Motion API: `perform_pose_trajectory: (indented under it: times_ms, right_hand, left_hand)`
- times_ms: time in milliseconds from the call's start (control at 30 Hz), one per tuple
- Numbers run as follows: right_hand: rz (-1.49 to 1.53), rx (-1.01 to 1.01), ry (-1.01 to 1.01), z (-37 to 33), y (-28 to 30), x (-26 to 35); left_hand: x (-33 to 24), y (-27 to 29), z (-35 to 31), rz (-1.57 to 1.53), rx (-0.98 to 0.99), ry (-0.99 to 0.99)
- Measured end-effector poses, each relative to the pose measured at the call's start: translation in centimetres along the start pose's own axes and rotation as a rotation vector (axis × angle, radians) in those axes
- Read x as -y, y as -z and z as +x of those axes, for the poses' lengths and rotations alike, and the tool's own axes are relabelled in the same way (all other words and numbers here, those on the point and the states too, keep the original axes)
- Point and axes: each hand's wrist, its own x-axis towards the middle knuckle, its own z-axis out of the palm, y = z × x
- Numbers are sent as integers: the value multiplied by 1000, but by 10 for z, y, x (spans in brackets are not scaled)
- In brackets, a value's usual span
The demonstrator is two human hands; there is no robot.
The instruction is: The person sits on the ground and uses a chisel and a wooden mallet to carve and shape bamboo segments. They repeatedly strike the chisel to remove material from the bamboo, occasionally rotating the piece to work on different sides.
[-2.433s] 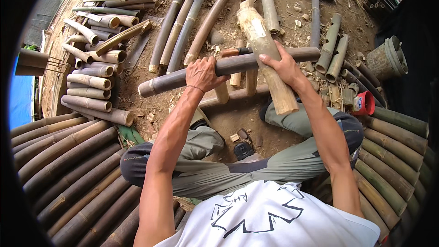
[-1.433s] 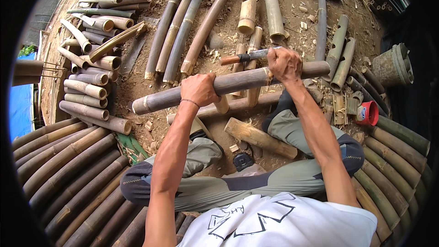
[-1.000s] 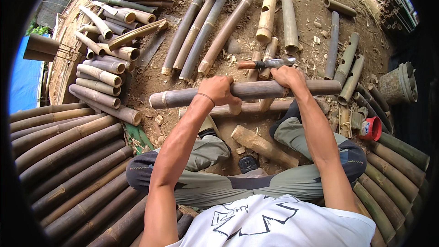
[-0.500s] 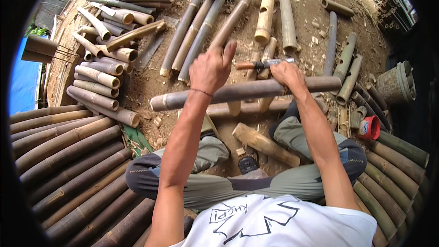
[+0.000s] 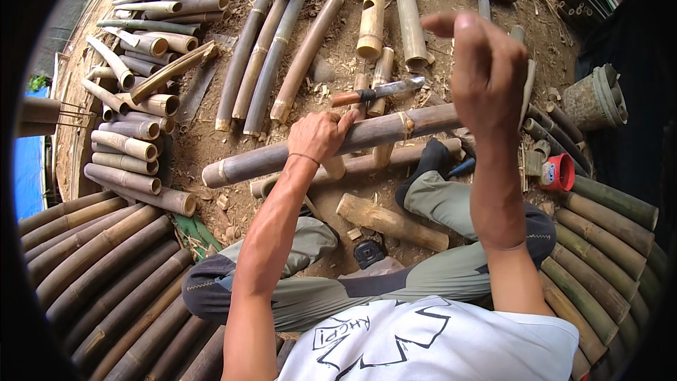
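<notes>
A long brown bamboo tube (image 5: 381, 131) lies crosswise before me, tilted up toward the right, on shorter bamboo pieces. My left hand (image 5: 319, 135) is closed over its middle, the fingertips hidden behind it. Raised above the tube's right end, my right hand (image 5: 490, 74) appears to hold nothing. One of its fingers sticks out to the left, apart from the thumb, while the others are partly hidden; it covers that end of the tube from sight. Just beyond the tube rests a knife (image 5: 398, 88) with a brown handle and a wide blade.
Several cut bamboo lengths (image 5: 314, 49) lie on the dirt beyond, one with notches (image 5: 371, 10). Stacks of bamboo flank me at left (image 5: 106, 268) and right (image 5: 599, 247). Between my legs are a short log (image 5: 391, 220) and a black tape measure (image 5: 367, 253). A red container (image 5: 558, 172) stands at right.
My left hand has come down onto the bamboo tube. My right hand has let go of the tube and risen above its right end. The view has shifted slightly.
</notes>
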Motion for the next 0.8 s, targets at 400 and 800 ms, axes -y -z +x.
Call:
perform_pose_trajectory:
  times_ms: [400,800]
  right_hand:
    - [-113,814,-455,-232,-4,-13]
    - [-152,1605,-704,-372,56,-23]
  left_hand:
    - [1,12,13,-55,78,-203]
    - [69,22,0,280,-41,-176]
